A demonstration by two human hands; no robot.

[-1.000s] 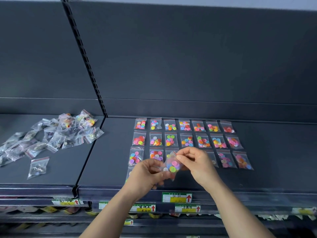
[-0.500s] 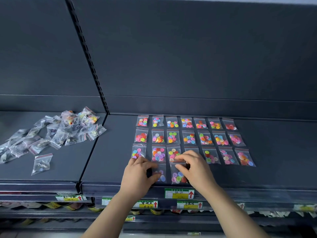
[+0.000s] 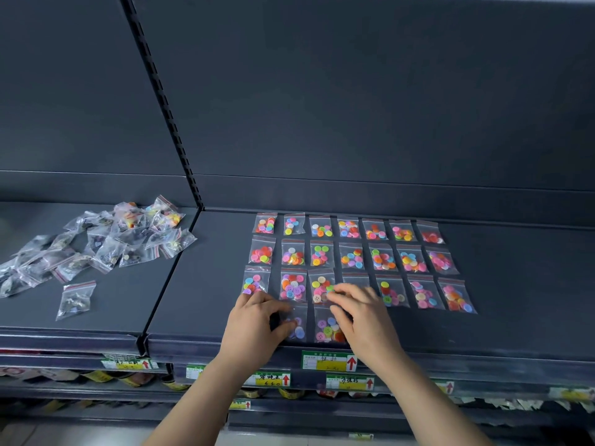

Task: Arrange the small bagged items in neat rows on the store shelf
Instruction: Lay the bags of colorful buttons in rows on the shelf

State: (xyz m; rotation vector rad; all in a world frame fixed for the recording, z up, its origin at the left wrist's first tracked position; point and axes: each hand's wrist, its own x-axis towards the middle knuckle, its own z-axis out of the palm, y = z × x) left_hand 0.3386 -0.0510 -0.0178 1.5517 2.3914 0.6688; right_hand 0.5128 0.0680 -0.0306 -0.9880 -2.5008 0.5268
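1. Lowered since a second ago, when both hands held it in the air, the newest button bag (image 3: 327, 328) now lies flat on the shelf (image 3: 199, 300), just behind the green price tag (image 3: 328, 361).
2. Right hand (image 3: 363, 317) rests just behind the tag, fingers spread and relaxed over that bag's right side, their tips touching the row beyond.
3. Left hand (image 3: 257, 323) sits behind and left of the tag, fingers bent onto a bag of purple buttons (image 3: 298, 328). I cannot tell whether it pinches or merely presses.
4. These two bags lie side by side, starting a front row.
5. Farther behind the tag, three neat rows of button bags (image 3: 351, 257) reach the back panel.
6. Far left of the tag lies one stray bag (image 3: 75, 299), with a loose heap of bags (image 3: 96, 246) behind it.
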